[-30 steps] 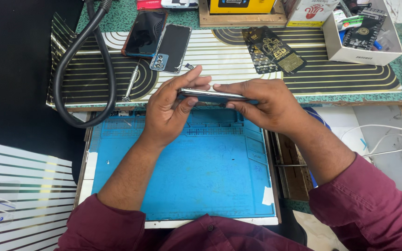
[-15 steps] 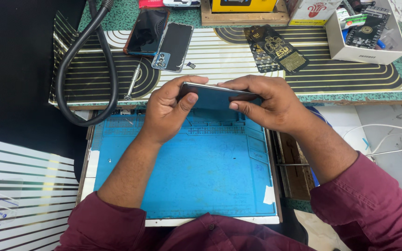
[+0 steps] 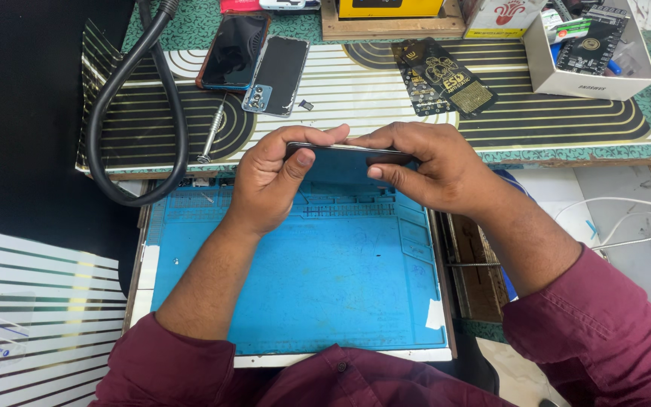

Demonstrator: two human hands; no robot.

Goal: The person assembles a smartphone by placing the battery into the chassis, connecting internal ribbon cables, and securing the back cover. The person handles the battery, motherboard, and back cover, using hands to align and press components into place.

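Maroon sleeves (image 3: 612, 324) at bottom edge, both forearms run up over a blue mat (image 3: 295, 286) lying flat on the bench. Left hand (image 3: 269, 181) and right hand (image 3: 431, 166) meet just above the mat's far edge, both closed on one phone (image 3: 348, 153). Phone is held edge-on to the camera, thin dark slab, long axis running left to right, roughly level, lifted off the mat rather than resting on it. Left hand pinches the left end: thumb on the near side, fingers curled over the top edge. Right hand grips the right end the same way, thumb on the near face, fingers wrapped over the top, fingertips nearly touching the left hand's at mid-phone. Neither hand is nearer; the phone spans between them, each holding one end. Can't tell which face of the phone points up. Right of the mat, white cables (image 3: 627, 218) trail across a pale surface. Left of it, a striped sheet (image 3: 32, 294). Beyond the hands, a striped pad (image 3: 356, 83) carries a screwdriver (image 3: 212, 134), a dark phone (image 3: 233, 51) and beside it a back cover (image 3: 279, 66) with camera cutout, touching or nearly so. A black hose (image 3: 126, 98) loops around the pad's left end. Farther right on the pad, a black card (image 3: 442, 75) with gold print. Far right corner, a white box (image 3: 589, 53) of small parts.
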